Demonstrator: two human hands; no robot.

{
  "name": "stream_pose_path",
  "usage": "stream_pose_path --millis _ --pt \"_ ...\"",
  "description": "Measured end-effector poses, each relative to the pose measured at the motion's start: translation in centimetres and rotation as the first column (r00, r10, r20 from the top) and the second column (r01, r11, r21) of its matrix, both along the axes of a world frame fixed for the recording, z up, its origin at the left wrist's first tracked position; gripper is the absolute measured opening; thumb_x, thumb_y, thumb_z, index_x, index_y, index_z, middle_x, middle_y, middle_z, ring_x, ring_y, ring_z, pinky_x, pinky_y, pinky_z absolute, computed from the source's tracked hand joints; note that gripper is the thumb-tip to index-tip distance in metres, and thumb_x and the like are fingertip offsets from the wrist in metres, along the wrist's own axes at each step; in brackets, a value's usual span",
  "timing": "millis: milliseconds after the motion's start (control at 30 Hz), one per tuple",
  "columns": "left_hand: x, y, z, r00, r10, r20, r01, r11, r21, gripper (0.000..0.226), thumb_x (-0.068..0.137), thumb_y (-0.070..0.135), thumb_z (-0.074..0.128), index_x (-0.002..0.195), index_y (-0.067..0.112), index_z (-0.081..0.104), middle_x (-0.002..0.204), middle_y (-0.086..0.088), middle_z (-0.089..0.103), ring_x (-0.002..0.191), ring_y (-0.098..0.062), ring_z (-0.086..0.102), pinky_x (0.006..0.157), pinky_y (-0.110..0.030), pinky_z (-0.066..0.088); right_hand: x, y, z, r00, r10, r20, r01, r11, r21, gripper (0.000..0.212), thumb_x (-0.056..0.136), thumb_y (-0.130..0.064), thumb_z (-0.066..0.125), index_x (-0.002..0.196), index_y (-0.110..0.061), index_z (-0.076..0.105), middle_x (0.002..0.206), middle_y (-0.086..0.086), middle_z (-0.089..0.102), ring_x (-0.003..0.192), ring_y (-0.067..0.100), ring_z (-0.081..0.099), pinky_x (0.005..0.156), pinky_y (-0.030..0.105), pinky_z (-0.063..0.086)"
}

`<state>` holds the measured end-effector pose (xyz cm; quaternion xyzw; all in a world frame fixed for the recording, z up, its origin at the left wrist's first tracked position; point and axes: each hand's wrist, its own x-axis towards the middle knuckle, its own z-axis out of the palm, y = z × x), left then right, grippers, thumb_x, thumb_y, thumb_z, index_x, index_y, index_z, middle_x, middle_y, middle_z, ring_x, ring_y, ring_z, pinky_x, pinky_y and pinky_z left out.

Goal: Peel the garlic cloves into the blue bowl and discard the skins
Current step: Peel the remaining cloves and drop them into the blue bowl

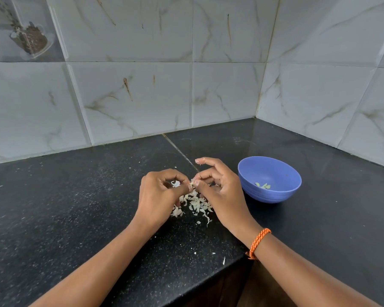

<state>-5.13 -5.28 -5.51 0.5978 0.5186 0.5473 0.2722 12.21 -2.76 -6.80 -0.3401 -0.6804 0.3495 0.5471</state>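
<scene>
head view. landmark: blue bowl (pixel 269 179), standing on the black granite counter (pixel 75 196) near the tiled corner.

left hand (pixel 159 193): well to the left of the bowl, fingers curled inward, thumb and forefinger tips pressed together on a small pale garlic clove (pixel 191 182). right hand (pixel 217 189): just left of the bowl, nearly touching its near-left wall in this view; thumb and middle fingers pinch the same clove from the other side, index finger raised and spread away from the rest. both grips meet at one point, left of the bowl and above counter level. the clove is mostly hidden by fingertips; its long axis cannot be read.

garlic skins (pixel 194 204): loose pale heap on the counter directly under the hands, left of the bowl, with stray flakes scattered toward the counter's front edge. not yet discarded.

inside the bowl: a few peeled cloves (pixel 263 185) lying on the bottom.

orange cord bracelet (pixel 258 242) on the right wrist, in front of the bowl.

judgement: peeling step in hand, task partly done. key relation for the drop: the bowl lies to the right of the pinch point, so the right hand is the nearer carrier; the left would have to cross over.
</scene>
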Motion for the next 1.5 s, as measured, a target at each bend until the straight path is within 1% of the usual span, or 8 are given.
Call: stream_pose_path --millis 200,367,467,767,1000,1167,1400,1500 --pt "-0.02 -0.05 -0.25 0.994 -0.050 0.097 0.053 0.998 -0.023 0.017 0.085 0.003 0.084 0.071 0.013 0.078 0.064 -0.002 0.071 0.046 -0.022 0.051 0.050 -0.029 0.041 0.05 0.39 -0.19 0.964 0.123 -0.237 -0.189 0.941 -0.282 0.041 0.096 -0.001 0.075 0.133 -0.016 0.066 0.097 0.018 0.078 0.089 0.029 0.075 0.079 0.040 0.064" --pt "0.03 0.12 -0.52 0.980 -0.085 0.180 0.099 0.993 -0.066 0.014 0.086 0.003 0.083 0.074 0.008 0.078 0.055 -0.004 0.061 0.044 -0.019 0.038 0.047 -0.026 0.033 0.53 0.55 -0.16 0.942 0.155 -0.298 -0.269 0.880 -0.392 0.044 0.093 -0.004 0.078 0.134 -0.017 0.067 0.105 0.018 0.080 0.098 0.030 0.077 0.083 0.040 0.066" --pt "0.12 0.17 -0.59 0.970 -0.097 0.222 0.118 0.990 -0.083 0.013 0.086 0.002 0.084 0.075 0.007 0.077 0.057 -0.002 0.060 0.045 -0.018 0.036 0.046 -0.026 0.031 0.36 0.45 -0.16 0.936 0.107 -0.334 -0.232 0.904 -0.358 0.049 0.091 0.000 0.079 0.135 -0.016 0.066 0.103 0.016 0.079 0.093 0.028 0.077 0.080 0.036 0.066" --pt "-0.06 0.13 -0.62 0.976 -0.073 0.206 0.089 0.994 -0.071 0.015 0.095 0.012 0.080 0.080 0.013 0.080 0.077 -0.003 0.076 0.050 -0.028 0.048 0.044 -0.023 0.036 -0.09 -0.22 0.10 0.985 0.040 -0.167 -0.064 0.988 -0.141 0.041 0.096 -0.001 0.075 0.133 -0.016 0.066 0.098 0.009 0.082 0.091 0.027 0.080 0.080 0.030 0.063" --pt "0.20 0.18 -0.64 0.997 0.001 0.071 0.005 0.997 -0.082 0.023 0.103 0.018 0.070 0.086 0.022 0.084 0.095 0.005 0.082 0.049 -0.039 0.065 0.045 -0.017 0.039 0.14 0.42 -0.20 0.992 -0.081 -0.093 0.075 0.995 -0.060 0.036 0.094 -0.008 0.080 0.125 -0.021 0.068 0.093 0.000 0.082 0.093 0.020 0.079 0.089 0.045 0.064" --pt "0.02 -0.01 -0.56 0.989 -0.024 0.146 0.045 0.989 -0.139 0.013 0.097 0.028 0.080 0.108 0.032 0.086 0.100 0.005 0.083 0.052 -0.034 0.072 0.041 -0.024 0.041 0.38 0.25 0.19 0.978 -0.079 -0.191 0.057 0.991 -0.117 0.043 0.089 0.000 0.083 0.125 -0.018 0.068 0.094 0.005 0.081 0.093 0.019 0.078 0.082 0.029 0.062" --pt "0.11 0.19 -0.91 0.978 -0.087 0.189 0.111 0.986 -0.121 0.012 0.097 0.021 0.080 0.089 0.013 0.085 0.090 -0.007 0.082 0.049 -0.029 0.062 0.046 -0.028 0.039 0.02 0.05 -0.35 0.990 -0.115 -0.082 0.111 0.992 -0.060 0.039 0.090 -0.010 0.084 0.122 -0.025 0.068 0.095 0.000 0.078 0.088 0.021 0.074 0.081 0.041 0.064" --pt "0.16 0.28 -1.01 0.982 -0.071 0.175 0.091 0.990 -0.112 0.013 0.097 0.021 0.081 0.087 0.013 0.084 0.087 -0.007 0.082 0.049 -0.030 0.062 0.049 -0.028 0.039 0.14 0.09 -0.42 0.989 -0.146 0.035 0.146 0.989 0.026 0.036 0.095 -0.008 0.077 0.125 -0.027 0.069 0.094 -0.006 0.077 0.091 0.017 0.074 0.078 0.035 0.064"
